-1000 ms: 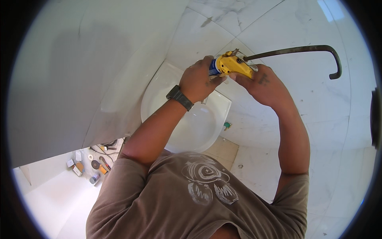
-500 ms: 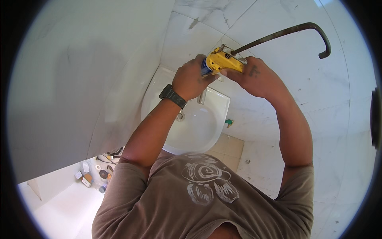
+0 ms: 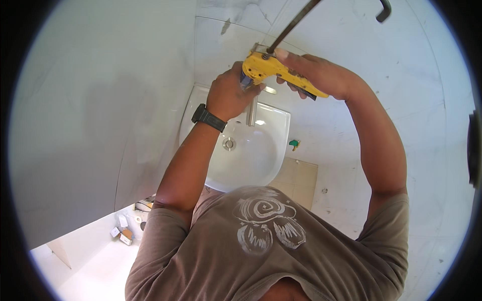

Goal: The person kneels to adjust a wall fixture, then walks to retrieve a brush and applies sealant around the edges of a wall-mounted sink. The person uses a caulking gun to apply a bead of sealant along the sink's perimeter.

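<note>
A yellow caulking gun (image 3: 271,69) is held above the far side of a white washbasin (image 3: 284,160). My left hand (image 3: 228,94) is closed around its front end, where a bit of blue cartridge (image 3: 246,80) shows beside the fingers. My right hand (image 3: 329,76) wraps the handle; its thumb lies along the back end, close to the dark plunger rod (image 3: 293,27). That rod slopes up and right out of the picture, and its hooked end (image 3: 384,11) comes back in at the top. The gun's nozzle is hidden.
A metal faucet (image 3: 252,113) stands on the basin, just below my left hand. On the marbled wall (image 3: 416,100) to the right is a green-handled valve (image 3: 294,144). A smooth grey-white panel (image 3: 100,110) fills the left. Small boxes (image 3: 122,235) lie at lower left.
The gun has moved up and left, its rod now partly out of view. My right hand has shifted on the handle, baring more of it, with the thumb now by the rod.
</note>
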A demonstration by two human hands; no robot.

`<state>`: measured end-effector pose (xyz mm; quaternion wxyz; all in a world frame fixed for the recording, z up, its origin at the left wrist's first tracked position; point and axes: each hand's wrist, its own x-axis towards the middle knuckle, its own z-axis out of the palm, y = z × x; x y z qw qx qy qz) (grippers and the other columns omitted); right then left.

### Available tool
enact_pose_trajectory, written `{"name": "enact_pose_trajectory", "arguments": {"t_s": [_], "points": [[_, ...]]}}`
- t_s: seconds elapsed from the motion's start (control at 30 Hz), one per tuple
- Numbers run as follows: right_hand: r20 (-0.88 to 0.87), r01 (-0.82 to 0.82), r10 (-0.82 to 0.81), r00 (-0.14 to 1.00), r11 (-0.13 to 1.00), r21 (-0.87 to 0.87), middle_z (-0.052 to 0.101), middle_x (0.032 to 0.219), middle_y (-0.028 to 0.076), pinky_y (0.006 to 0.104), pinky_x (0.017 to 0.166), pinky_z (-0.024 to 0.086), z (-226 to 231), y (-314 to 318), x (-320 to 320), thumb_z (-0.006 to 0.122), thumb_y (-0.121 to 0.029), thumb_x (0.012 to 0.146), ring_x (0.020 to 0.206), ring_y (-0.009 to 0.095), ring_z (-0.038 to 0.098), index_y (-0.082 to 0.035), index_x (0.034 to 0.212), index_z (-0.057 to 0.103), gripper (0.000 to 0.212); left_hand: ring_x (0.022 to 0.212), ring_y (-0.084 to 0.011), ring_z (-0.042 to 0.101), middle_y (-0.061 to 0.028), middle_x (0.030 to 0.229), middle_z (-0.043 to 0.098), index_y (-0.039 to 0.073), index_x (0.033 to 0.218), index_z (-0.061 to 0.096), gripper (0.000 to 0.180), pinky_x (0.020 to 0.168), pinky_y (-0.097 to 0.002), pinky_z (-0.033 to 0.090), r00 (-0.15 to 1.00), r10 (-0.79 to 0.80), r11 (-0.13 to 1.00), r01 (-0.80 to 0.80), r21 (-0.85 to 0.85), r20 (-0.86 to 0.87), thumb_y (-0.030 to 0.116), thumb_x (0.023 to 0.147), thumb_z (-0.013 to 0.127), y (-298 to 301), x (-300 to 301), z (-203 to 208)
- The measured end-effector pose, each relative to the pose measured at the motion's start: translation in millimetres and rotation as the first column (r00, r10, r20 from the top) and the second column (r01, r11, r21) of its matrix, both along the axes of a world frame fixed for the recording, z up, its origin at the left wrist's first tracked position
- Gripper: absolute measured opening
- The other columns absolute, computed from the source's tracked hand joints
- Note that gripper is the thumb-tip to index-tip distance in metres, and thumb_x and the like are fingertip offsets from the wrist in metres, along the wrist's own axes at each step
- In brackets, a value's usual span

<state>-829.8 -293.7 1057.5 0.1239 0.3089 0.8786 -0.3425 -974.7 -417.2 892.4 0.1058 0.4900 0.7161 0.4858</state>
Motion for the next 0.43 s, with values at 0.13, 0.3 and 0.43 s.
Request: {"name": "enact_pose_trajectory", "arguments": {"t_s": [0.13, 0.3, 0.43], "points": [[-0.053, -0.002, 0.003, 0.999, 1.0, 0.014, 0.057, 0.071, 0.007, 0.0336, 0.056, 0.043, -3, -6, 5, 0.042, -0.083, 0.089, 0.058, 0.017, 0.054, -0.003, 0.096, 0.071, 0.085, 0.084, -0.0348, 0.074, -0.0166, 0.092, 0.075, 0.003, 0.116, 0.061, 0.052, 0.076, -0.0417, 0.059, 1.0, -0.008, 1.0, 0.008, -0.005, -0.019, 0.037, 0.083, 0.083, -5, 2, 5], [-0.024, -0.074, 0.081, 0.996, 0.974, 0.212, 0.056, 0.069, 0.008, 0.0328, 0.054, 0.042, -2, -13, 10, 0.055, -0.074, 0.089, 0.06, 0.017, 0.057, -0.003, 0.1, 0.071, 0.074, 0.081, -0.032, 0.074, -0.014, 0.089, 0.075, 0.002, 0.116, 0.062, 0.053, 0.074, -0.0387, 0.058, 0.999, -0.01, 0.999, 0.008, -0.047, -0.044, 0.039, 0.084, 0.082, -5, 5, 14], [-0.061, -0.117, 0.137, 0.989, 0.959, 0.256, 0.065, 0.092, 0.011, 0.0395, 0.064, 0.055, 2, -11, 17, 0.061, -0.061, 0.092, 0.069, 0.024, 0.068, -0.004, 0.125, 0.069, 0.066, 0.081, -0.0302, 0.074, -0.0129, 0.09, 0.075, 0.002, 0.116, 0.062, 0.053, 0.075, -0.0372, 0.058, 0.998, -0.015, 1.0, 0.016, 0.007, -0.062, 0.04, 0.085, 0.082, -7, 9, 21]]}}
